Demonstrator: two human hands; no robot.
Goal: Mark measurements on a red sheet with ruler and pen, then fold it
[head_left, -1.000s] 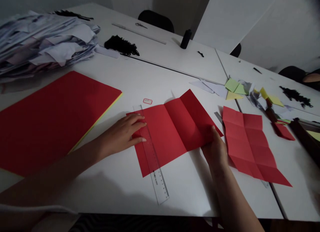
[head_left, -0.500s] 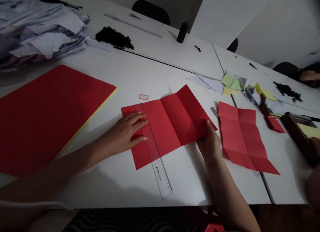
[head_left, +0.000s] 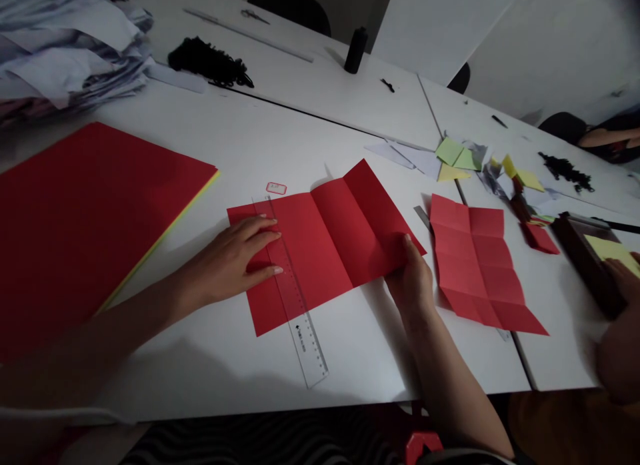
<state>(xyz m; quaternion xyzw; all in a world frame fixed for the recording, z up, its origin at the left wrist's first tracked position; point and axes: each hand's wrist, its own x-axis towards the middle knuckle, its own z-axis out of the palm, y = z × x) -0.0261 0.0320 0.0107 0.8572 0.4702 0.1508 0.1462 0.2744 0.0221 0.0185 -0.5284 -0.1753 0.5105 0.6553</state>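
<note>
A folded sheet of red paper [head_left: 305,231] lies partly on the table, its right-hand panels raised along creases. Across its left part lies a clear plastic ruler [head_left: 304,331], whose near end sticks out past the paper's lower edge. My left hand [head_left: 240,255] rests flat on the ruler and paper with fingers spread. At the lower right corner, my right hand [head_left: 413,271] grips the red paper, thumb on top and other fingers hidden beneath. A second creased red sheet [head_left: 475,258] lies to the right, over another ruler [head_left: 423,215].
A large stack of red sheets [head_left: 100,218] with a yellow edge sits at left. Behind it are piled white papers [head_left: 65,58] and black cord [head_left: 210,63]. A dark bottle [head_left: 356,51] stands farther back. At right, another person's hand [head_left: 623,278] touches yellow paper.
The whole scene has shifted slightly left and up in the view. The ruler's far end now pokes a little past the paper's upper edge. Both hands keep their places on the paper.
</note>
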